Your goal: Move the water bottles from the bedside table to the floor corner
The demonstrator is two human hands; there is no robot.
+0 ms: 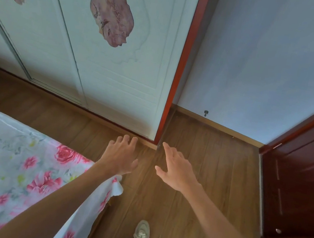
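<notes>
No water bottle and no bedside table show in the head view. My left hand (120, 155) is stretched out in front of me over the wooden floor (202, 167), fingers loosely spread and holding nothing. My right hand (176, 170) reaches forward beside it, fingers straight, also holding nothing. A floor corner (173, 111) lies ahead, between the wardrobe's red side panel and the pale blue wall.
A white sliding-door wardrobe (103, 65) with flower prints stands ahead on the left. A bed with a floral sheet (11, 161) fills the lower left. A dark red door (302, 183) stands ajar on the right. A small doorstop (206, 113) sticks out of the skirting. My shoe (141, 232) is below.
</notes>
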